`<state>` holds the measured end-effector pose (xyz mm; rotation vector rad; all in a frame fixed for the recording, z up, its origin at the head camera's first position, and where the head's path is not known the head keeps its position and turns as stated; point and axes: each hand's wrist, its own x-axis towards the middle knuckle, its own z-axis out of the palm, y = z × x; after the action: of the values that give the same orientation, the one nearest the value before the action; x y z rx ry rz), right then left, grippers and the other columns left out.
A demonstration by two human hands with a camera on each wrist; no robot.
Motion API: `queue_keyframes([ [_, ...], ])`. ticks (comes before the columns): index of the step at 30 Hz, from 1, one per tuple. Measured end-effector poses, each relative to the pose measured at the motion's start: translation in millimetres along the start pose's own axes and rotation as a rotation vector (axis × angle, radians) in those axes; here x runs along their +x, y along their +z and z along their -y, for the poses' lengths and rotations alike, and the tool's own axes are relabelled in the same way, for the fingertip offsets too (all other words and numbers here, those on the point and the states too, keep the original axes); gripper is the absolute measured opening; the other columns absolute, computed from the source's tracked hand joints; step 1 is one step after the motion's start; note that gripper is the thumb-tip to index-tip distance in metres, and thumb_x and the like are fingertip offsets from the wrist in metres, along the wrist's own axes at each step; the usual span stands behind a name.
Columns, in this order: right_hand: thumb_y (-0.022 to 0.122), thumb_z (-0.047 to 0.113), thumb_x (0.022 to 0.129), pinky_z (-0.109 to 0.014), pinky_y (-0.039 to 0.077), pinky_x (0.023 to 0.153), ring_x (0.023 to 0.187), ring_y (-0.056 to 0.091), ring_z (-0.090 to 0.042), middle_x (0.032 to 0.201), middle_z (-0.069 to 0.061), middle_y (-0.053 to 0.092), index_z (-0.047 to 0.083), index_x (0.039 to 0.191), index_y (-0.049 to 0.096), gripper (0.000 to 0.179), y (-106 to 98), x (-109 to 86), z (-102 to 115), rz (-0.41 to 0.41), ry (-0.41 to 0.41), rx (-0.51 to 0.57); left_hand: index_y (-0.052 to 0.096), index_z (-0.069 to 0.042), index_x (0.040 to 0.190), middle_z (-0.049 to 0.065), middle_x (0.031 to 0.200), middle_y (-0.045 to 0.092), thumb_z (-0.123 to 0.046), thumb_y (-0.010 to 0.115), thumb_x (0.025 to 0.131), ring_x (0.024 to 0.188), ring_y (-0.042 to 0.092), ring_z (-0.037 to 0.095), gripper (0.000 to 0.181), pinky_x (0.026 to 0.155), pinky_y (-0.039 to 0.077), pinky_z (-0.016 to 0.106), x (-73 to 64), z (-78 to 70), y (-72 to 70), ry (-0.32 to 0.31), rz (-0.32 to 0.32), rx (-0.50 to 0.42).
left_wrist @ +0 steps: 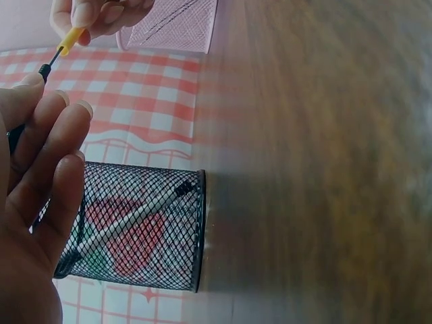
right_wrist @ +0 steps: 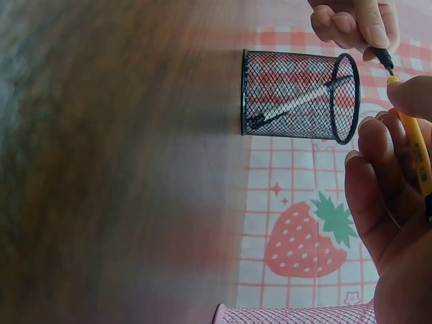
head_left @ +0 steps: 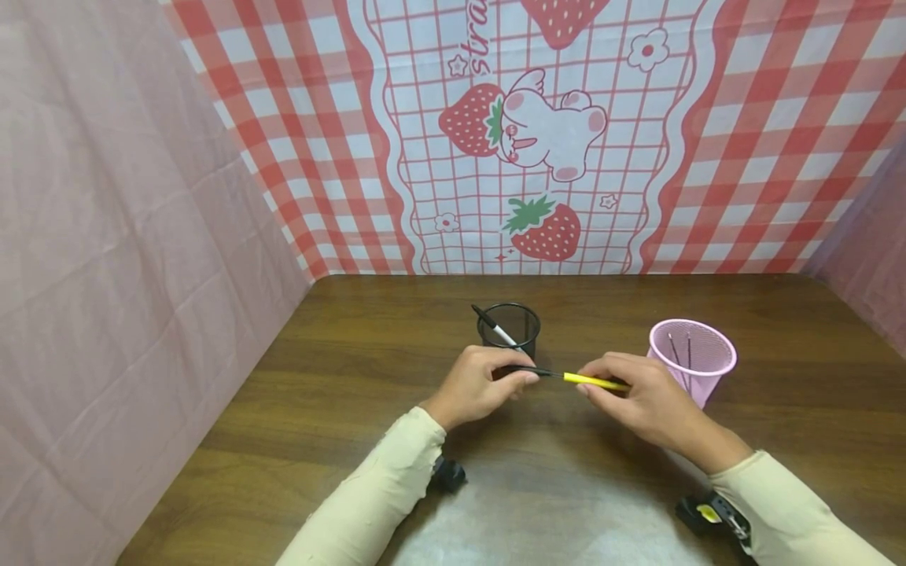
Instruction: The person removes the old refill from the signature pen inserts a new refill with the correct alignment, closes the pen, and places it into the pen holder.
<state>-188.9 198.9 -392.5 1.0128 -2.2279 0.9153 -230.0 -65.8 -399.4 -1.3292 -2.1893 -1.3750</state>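
My left hand [head_left: 477, 385] pinches the black part [head_left: 527, 369] of a pen between thumb and fingers. My right hand [head_left: 647, 399] pinches the pen's yellow barrel [right_wrist: 412, 138], which has small print along it. A thin dark rod [left_wrist: 55, 56] bridges the two parts, its end at the barrel's mouth. Both hands hold the parts in line above the table, in front of a black mesh pen cup [head_left: 527, 324]. A white marker with black ends [head_left: 504, 335] leans in that cup. Beside my right hand stands a pink mesh cup [head_left: 708, 369] with thin dark sticks [head_left: 689, 354] in it.
A brown wood-grain table [head_left: 297, 409] lies under both hands. Behind it hangs a red-and-white checked cloth [head_left: 750, 141] with strawberries, and a pale pink cloth [head_left: 141, 236] walls the left side. Dark wrist devices [head_left: 449, 475] sit below both sleeves.
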Motion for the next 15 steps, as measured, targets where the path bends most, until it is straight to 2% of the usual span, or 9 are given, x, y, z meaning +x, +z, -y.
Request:
queue_keyframes([
  [15,0.081,-0.003,0.076,-0.014,0.045,0.061,0.069,0.056,0.000,0.086,0.019,0.064,0.019,0.095,0.073,0.030,-0.4,-0.1,-0.6,-0.005,0.002,0.009,0.072,-0.001,0.100,0.013,0.075,0.071,-0.009,0.072,0.094,0.061,0.064,-0.002,0.010,0.058,0.057,0.022,-1.3,-1.2,-1.8,-0.035,0.002,-0.040],
])
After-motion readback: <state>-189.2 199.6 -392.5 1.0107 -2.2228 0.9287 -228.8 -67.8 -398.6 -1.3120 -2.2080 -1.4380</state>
